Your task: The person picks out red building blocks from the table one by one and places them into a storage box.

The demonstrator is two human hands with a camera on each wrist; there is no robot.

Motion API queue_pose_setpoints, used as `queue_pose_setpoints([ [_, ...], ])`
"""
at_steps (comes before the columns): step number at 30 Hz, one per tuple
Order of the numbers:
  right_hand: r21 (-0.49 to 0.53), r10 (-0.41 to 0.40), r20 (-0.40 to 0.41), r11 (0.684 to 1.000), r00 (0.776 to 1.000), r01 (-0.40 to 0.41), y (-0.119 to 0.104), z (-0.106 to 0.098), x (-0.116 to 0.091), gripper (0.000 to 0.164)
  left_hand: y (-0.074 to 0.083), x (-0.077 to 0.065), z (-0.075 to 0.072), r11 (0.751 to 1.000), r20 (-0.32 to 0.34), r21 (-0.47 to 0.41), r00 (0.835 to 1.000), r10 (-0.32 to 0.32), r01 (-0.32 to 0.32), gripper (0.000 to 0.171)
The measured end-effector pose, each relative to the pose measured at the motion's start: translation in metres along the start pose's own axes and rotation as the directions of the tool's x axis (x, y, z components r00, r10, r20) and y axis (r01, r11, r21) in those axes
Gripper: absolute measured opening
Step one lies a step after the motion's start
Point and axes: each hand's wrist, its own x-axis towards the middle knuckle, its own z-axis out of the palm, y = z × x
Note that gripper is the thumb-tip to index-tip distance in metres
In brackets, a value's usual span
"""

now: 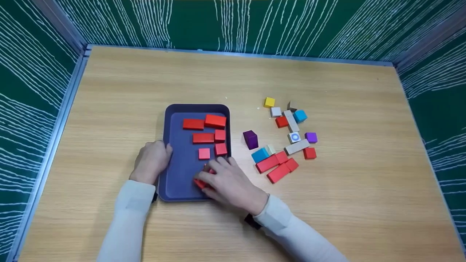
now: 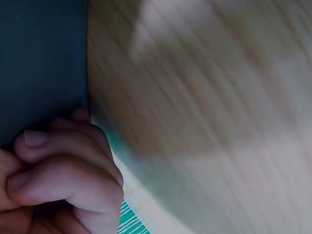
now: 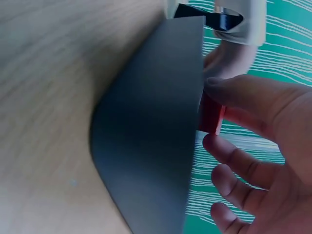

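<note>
A dark blue tray (image 1: 178,182) lies on the table with several red blocks along its right half. My left hand (image 1: 151,160) holds the tray's left rim; in the left wrist view its curled fingers (image 2: 68,165) lie against the dark tray wall (image 2: 44,58). Over the tray's lower right part, my right hand (image 1: 231,183) pinches a red block (image 1: 199,183). The right wrist view shows this red block (image 3: 212,114) between thumb and index finger, partly hidden behind the tray wall (image 3: 146,126). A pinkish-red cube (image 1: 204,153) sits just above that hand.
Right of the tray lie loose blocks: red blocks (image 1: 278,173), a purple block (image 1: 250,139), blue blocks (image 1: 300,116), grey bars (image 1: 296,147) and a yellow cube (image 1: 269,102). Green walls with white lines (image 1: 196,22) enclose the wooden table (image 1: 346,203).
</note>
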Motion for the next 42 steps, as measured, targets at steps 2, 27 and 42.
queue_pose_setpoints([
  [2, 0.001, -0.005, 0.018, 1.0, 1.0, 0.005, 0.0, 0.004, 0.002, 0.032, 0.001, 0.0, 0.0, 1.0, 0.005, 0.003, 1.0, -0.001, 0.001, 0.043],
  [27, 0.027, -0.001, 0.023, 1.0, 1.0, 0.001, 0.006, 0.017, -0.002, 0.031, 0.003, 0.0, 0.002, 1.0, 0.006, -0.003, 1.0, 0.007, -0.007, 0.043],
  [42, 0.196, 0.251, -0.11, 0.954, 0.962, -0.227, 0.06, -0.019, -0.062, 0.042, 0.001, -0.002, 0.0, 0.999, 0.044, -0.03, 0.998, -0.034, 0.035, 0.042],
])
